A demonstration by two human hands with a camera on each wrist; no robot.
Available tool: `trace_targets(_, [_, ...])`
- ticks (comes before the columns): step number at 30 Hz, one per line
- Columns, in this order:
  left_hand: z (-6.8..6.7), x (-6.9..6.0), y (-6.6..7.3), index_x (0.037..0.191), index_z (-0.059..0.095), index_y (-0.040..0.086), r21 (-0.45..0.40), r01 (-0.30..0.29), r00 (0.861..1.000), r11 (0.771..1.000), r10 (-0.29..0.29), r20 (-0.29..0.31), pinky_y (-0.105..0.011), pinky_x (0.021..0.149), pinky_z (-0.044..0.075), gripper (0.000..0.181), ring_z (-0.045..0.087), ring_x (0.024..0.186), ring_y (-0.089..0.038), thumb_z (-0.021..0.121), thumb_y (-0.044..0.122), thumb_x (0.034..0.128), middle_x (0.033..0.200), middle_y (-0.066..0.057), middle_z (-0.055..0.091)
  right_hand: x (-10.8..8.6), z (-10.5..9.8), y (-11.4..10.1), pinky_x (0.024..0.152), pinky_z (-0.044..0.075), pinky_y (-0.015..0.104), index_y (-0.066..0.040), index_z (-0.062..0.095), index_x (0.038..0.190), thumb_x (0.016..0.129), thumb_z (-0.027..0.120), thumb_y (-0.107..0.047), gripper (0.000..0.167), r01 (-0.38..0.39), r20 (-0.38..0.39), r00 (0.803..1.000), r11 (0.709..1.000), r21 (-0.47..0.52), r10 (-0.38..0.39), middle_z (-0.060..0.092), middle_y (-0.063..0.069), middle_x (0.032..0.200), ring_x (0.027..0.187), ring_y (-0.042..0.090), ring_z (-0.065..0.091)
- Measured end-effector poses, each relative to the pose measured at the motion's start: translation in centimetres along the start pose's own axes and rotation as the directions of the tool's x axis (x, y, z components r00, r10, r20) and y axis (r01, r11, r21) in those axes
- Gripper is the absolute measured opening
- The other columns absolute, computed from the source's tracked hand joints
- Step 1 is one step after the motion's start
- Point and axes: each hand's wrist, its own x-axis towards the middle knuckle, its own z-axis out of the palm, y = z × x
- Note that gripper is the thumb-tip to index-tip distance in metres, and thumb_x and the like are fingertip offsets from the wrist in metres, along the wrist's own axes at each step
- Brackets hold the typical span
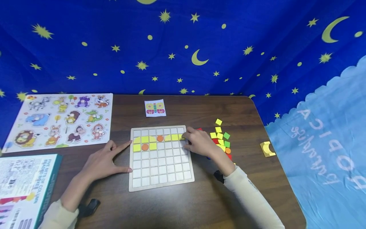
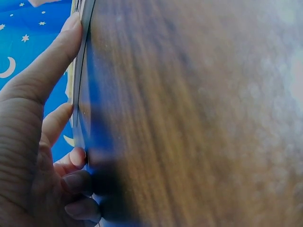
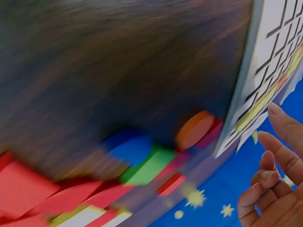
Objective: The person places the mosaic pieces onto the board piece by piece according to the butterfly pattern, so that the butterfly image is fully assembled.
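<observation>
A pale wooden grid board (image 1: 161, 189) lies in the middle of the table. Yellow pieces and an orange disc (image 1: 160, 138) line its second row from the top; the third row holds two yellow squares (image 1: 153, 146) and another orange disc (image 1: 145, 147). My left hand (image 1: 100, 162) touches the board's left edge with thumb and index finger spread apart. Over the right end of the second row, my right hand (image 1: 201, 141) touches a yellow piece (image 1: 181, 136), partly hidden, with index finger and thumb apart. In the right wrist view that hand (image 3: 279, 175) has its other fingers bent.
Loose pieces, including a green square (image 1: 226, 136) and a blue disc (image 3: 129, 146), lie right of the board. Behind it is a butterfly pattern card (image 1: 155, 108). An animal puzzle sheet (image 1: 64, 119) and a box (image 1: 25, 190) are at left, a yellow piece (image 1: 266, 149) at far right.
</observation>
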Motion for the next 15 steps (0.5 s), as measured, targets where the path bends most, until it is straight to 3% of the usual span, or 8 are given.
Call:
trace_targets(9, [0.0,0.0,0.1,0.154,0.035,0.034,-0.002,0.003,1.000,1.000,-0.003,0.004,-0.029,0.048,0.026,0.107,0.031,0.060,-0.014,0.066,0.084,0.0654,0.098,-0.004,0.035,-3.6,-0.3,3.0,0.053,0.036,0.023,-0.008,0.076,0.107,0.082,0.082,-0.023,0.030,-0.065,-0.020,0.998,0.998,0.020,0.066,0.052,0.001,0.087,0.060,0.010,0.044])
trace_targets(15, [-0.1,0.0,0.2,0.155,0.035,0.034,-0.002,0.002,1.000,1.000,-0.002,0.010,-0.029,0.049,0.026,0.107,0.032,0.061,-0.014,0.066,0.084,0.0660,0.099,-0.004,0.037,-5.7,0.0,4.4,0.054,0.038,0.022,-0.007,0.076,0.106,0.082,0.082,-0.018,0.028,-0.106,-0.017,0.994,0.994,0.008,0.106,0.055,0.001,0.089,0.061,0.009,0.044])
